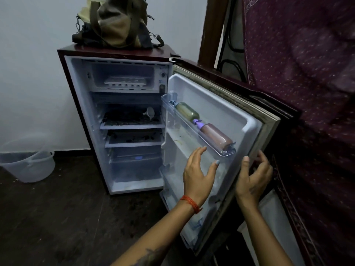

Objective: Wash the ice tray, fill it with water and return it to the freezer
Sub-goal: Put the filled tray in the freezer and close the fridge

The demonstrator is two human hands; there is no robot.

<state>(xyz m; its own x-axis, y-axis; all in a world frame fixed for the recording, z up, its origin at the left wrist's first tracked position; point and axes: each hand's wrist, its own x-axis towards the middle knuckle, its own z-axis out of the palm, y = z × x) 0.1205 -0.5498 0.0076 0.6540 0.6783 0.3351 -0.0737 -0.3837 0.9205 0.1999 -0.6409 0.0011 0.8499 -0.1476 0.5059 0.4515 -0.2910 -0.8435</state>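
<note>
Hands, two, both at the open fridge door [215, 104]. Left hand [198, 169]: fingers spread and relaxed, holding nothing, in front of the door's inner liner just below the upper door shelf [194, 131]; contact with the liner cannot be told. Orange thread band [190, 203] on that wrist. Right hand [253, 178]: fingers curled around the door's near edge, thumb on the inner side. Two bottles lie on the door shelf: one greenish [187, 111], one brownish [216, 135] with a purple cap. One ice tray [125, 81] sits in the freezer compartment at the top of the fridge [117, 120], well apart from both hands. One funnel [150, 112] on the shelf below. One bag [119, 24] on the fridge top. One clear bucket [28, 164] on the floor, far left.
</note>
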